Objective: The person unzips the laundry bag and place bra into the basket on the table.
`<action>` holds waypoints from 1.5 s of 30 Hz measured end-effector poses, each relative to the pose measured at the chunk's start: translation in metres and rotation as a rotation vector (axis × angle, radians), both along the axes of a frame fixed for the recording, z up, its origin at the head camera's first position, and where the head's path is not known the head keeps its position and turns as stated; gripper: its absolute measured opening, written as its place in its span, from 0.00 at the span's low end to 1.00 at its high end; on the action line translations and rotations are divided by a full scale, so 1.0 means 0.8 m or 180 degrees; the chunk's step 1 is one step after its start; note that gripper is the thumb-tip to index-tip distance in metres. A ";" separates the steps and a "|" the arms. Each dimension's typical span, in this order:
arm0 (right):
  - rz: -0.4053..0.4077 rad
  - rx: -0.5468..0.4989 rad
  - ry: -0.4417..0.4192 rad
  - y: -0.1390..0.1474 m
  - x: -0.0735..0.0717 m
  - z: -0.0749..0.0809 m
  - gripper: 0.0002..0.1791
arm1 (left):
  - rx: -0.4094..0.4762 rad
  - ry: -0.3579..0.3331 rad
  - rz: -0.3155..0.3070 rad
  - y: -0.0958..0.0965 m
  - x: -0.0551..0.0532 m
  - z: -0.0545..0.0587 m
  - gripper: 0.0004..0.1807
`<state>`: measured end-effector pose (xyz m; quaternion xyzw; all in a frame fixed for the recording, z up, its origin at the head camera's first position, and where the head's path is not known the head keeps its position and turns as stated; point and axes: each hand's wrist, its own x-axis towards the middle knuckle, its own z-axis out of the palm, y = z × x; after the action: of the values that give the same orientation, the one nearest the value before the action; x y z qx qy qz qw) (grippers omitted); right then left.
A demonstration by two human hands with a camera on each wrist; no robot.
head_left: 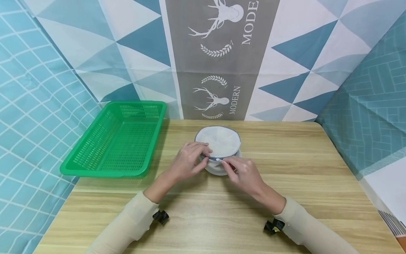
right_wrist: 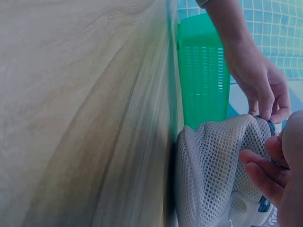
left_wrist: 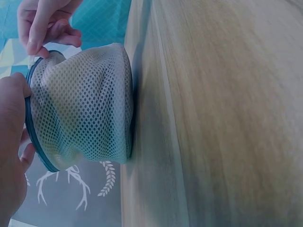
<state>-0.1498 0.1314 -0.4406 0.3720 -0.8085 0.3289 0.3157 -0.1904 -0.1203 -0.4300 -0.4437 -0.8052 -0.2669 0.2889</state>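
One green basket (head_left: 127, 146) leftward, mesh bag's (head_left: 220, 139) rim (head_left: 213, 158) pinched in fingers (head_left: 201, 165) of both hands (head_left: 188, 160) (head_left: 246, 175)

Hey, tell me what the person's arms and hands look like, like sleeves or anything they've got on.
The left sleeve and right sleeve are plain pale beige. A small black device sits by the left one; a second black device, with a yellow patch, sits by the right. The left hand and right hand are ungloved.
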 end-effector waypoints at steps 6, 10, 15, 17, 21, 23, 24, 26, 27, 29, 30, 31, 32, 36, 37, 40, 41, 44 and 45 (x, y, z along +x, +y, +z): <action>0.0015 -0.0002 -0.0022 -0.002 0.001 0.002 0.05 | 0.0007 0.0115 0.0064 0.002 -0.001 0.000 0.09; 0.0027 -0.0014 -0.0064 -0.003 0.001 0.003 0.04 | -0.0026 0.0165 0.0093 0.004 -0.002 0.001 0.09; 0.0019 -0.0002 -0.0060 -0.004 0.001 0.002 0.05 | -0.0061 0.0162 0.0078 0.005 -0.001 0.001 0.07; 0.0020 0.0008 -0.0043 -0.003 0.001 0.001 0.06 | -0.0065 0.0149 0.0068 0.004 0.000 0.000 0.04; 0.0017 0.0018 -0.0012 -0.003 0.001 0.000 0.05 | -0.0038 0.0113 0.0048 0.003 0.000 -0.001 0.02; 0.0005 0.0019 -0.0010 -0.002 0.001 0.000 0.05 | -0.0032 0.0093 0.0044 0.003 0.000 -0.001 0.03; -0.0005 0.0022 -0.0011 -0.002 0.001 0.000 0.05 | -0.0035 0.0078 0.0045 0.003 0.000 -0.001 0.03; -0.0034 0.0027 -0.0016 -0.001 0.001 -0.001 0.05 | -0.0042 0.0052 0.0054 0.002 0.000 -0.002 0.03; -0.0049 0.0027 -0.0018 0.000 0.001 -0.001 0.05 | -0.0045 0.0044 0.0060 0.001 0.000 -0.002 0.04; -0.0079 0.0033 -0.0019 0.001 0.002 0.000 0.06 | -0.0040 0.0024 0.0072 0.000 0.001 -0.002 0.04; -0.0088 0.0037 -0.0017 0.001 0.002 0.000 0.07 | -0.0041 0.0018 0.0078 -0.001 0.001 -0.002 0.04; -0.0092 0.0036 -0.0015 0.001 0.002 0.000 0.06 | -0.0036 0.0011 0.0076 -0.001 0.000 -0.002 0.04; -0.0091 0.0035 -0.0012 0.001 0.002 0.000 0.06 | -0.0028 0.0008 0.0076 -0.002 0.000 -0.002 0.04; -0.0069 0.0018 -0.0005 0.001 0.003 0.001 0.06 | 0.0001 0.0035 0.0073 -0.002 0.000 -0.002 0.03; -0.0064 0.0013 -0.0008 0.000 0.003 0.002 0.05 | 0.0015 0.0061 0.0070 -0.002 0.000 -0.001 0.04; -0.0058 0.0007 -0.0025 0.000 0.004 0.003 0.04 | 0.0038 0.0150 0.0075 -0.001 0.000 0.000 0.06; -0.0057 0.0006 -0.0030 -0.001 0.004 0.004 0.03 | 0.0046 0.0177 0.0072 0.000 0.000 0.001 0.06; -0.0049 -0.0008 -0.0041 -0.002 0.004 0.005 0.03 | 0.0057 0.0209 0.0054 0.001 0.000 0.002 0.06; -0.0046 -0.0012 -0.0040 -0.002 0.004 0.005 0.03 | 0.0060 0.0214 0.0040 0.002 0.000 0.003 0.06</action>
<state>-0.1465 0.1297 -0.4363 0.3634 -0.8126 0.3305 0.3138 -0.1908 -0.1185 -0.4277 -0.4446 -0.7953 -0.2575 0.3217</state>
